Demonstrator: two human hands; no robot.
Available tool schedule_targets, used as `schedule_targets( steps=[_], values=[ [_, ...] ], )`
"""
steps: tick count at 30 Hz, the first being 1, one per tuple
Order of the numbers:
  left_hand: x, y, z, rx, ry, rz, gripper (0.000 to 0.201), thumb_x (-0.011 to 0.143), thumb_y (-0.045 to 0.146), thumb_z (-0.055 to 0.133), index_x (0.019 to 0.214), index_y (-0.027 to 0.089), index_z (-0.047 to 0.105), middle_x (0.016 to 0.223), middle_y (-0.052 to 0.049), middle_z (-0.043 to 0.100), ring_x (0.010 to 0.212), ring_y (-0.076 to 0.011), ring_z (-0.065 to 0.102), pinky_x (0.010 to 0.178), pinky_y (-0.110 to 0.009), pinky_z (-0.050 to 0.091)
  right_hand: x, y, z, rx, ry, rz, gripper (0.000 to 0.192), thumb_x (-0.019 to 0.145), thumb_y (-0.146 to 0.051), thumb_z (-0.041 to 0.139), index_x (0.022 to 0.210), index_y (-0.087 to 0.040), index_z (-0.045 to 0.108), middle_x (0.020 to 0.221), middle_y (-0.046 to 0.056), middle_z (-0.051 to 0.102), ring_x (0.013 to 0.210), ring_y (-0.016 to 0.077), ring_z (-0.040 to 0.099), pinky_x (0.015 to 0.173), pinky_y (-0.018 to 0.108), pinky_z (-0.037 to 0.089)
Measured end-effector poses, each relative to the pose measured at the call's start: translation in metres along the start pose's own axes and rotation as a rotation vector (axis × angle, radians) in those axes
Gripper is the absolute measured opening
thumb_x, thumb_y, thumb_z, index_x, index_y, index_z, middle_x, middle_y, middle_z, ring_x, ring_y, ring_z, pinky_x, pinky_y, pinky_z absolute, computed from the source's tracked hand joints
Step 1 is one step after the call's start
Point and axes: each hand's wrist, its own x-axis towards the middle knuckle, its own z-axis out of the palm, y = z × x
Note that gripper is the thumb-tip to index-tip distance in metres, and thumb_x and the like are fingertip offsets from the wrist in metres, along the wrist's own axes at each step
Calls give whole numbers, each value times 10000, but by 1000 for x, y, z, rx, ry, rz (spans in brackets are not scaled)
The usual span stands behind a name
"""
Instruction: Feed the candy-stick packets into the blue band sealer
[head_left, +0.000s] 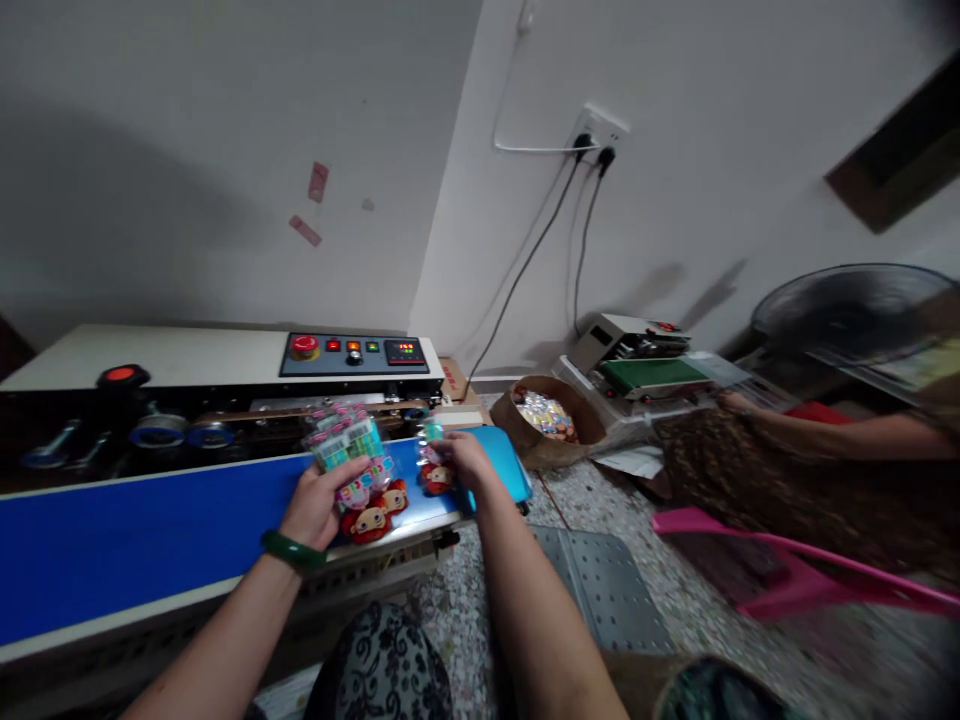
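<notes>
Several clear plastic packets [361, 480], printed with a red-haired cartoon face, are fanned out in my left hand [316, 508], its fingers closed on their near side. My right hand [463, 458] pinches a single packet [436, 472] of the same kind above the right end of the blue conveyor belt [150, 530]. Behind the packets runs the slot side of a white band sealing machine [180, 358]. Its control panel [356, 354] carries a red knob, lit buttons and a digital display. A green bangle circles my left wrist.
A blue plastic surface [499, 465] adjoins the belt's right end. Beyond it stands a brown sack [536, 448] full of packets. A second machine with a green belt [654, 376], another person's arm [847, 438], a pink chair [795, 580] and a fan [855, 315] are at right.
</notes>
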Motion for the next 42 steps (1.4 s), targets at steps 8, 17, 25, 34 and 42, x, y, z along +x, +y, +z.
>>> schedule_targets(
  steps=[8, 17, 25, 34, 42],
  values=[
    [-2, 0, 8, 46, -8, -32, 397, 567, 132, 705, 953, 169, 622, 802, -54, 697, 730, -249, 655, 653, -374, 550, -40, -4, 38, -222, -130, -351, 334, 537, -381, 714, 778, -189, 587, 731, -25, 592, 670, 122, 531, 585, 217, 422],
    [-3, -10, 9, 137, -53, -2, 301, 563, 174, 722, 850, 155, 634, 712, -43, 687, 583, -200, 639, 450, -247, 512, -57, 8, 49, 140, -206, -223, 320, 512, -329, 715, 774, -178, 610, 707, -10, 620, 620, 142, 547, 601, 262, 439],
    [4, -17, 11, 15, 32, 44, 397, 475, 126, 744, 854, 128, 624, 695, -29, 685, 637, -201, 645, 622, -315, 522, -43, 17, 15, 333, 95, -170, 262, 540, -264, 670, 758, -171, 559, 627, -40, 595, 545, 99, 532, 567, 216, 425],
    [3, -12, 7, 57, 45, 16, 343, 481, 129, 740, 804, 117, 625, 705, -36, 683, 611, -175, 635, 595, -282, 520, -6, 7, -11, 113, 30, 22, 204, 458, -180, 665, 609, -142, 533, 520, -15, 553, 461, 119, 522, 489, 242, 424],
    [3, -12, 8, 152, 47, -16, 342, 560, 116, 700, 891, 151, 625, 738, -35, 685, 658, -197, 648, 603, -296, 538, -21, -1, 27, 10, 12, -186, 251, 549, -331, 682, 690, -169, 553, 616, -28, 550, 544, 99, 497, 477, 201, 395]
  ],
)
